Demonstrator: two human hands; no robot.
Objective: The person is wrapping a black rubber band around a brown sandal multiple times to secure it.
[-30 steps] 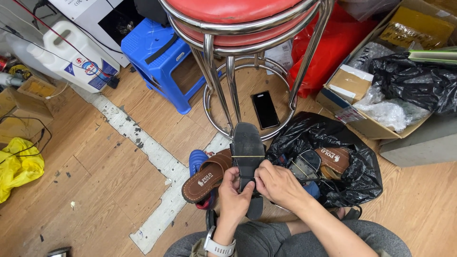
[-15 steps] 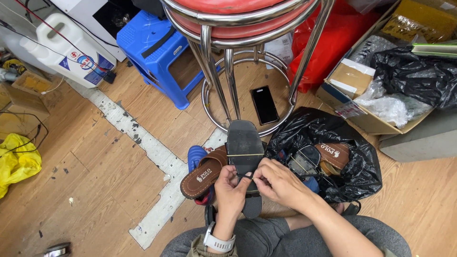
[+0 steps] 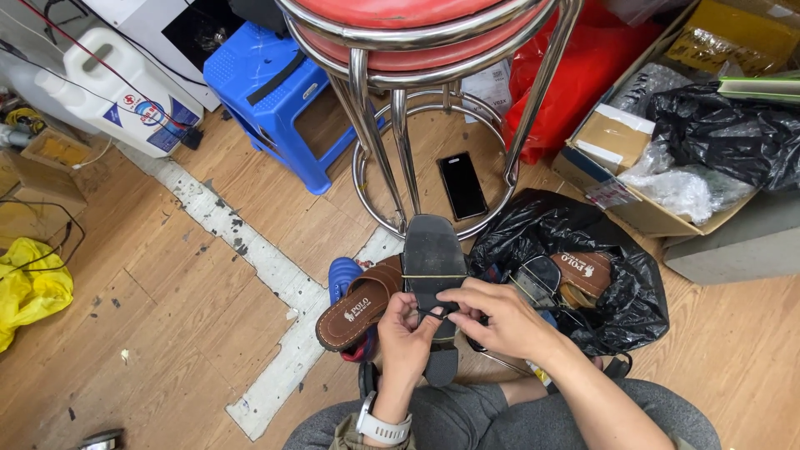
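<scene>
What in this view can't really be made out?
Head view:
- Upper face of the black sandal: it is turned sole-up.
- Thin cord between the left hand and right hand: too thin to follow.
- Contents of the black bag: mostly covered by its folds.
- Red stool: seat cut off by the top edge.

A pair of dark sandals [image 3: 433, 267] is held sole-up, pressed together and pointing away from the person, above the wooden floor (a thin yellowish band crosses the sole, and a black band stretches lower down).
</scene>
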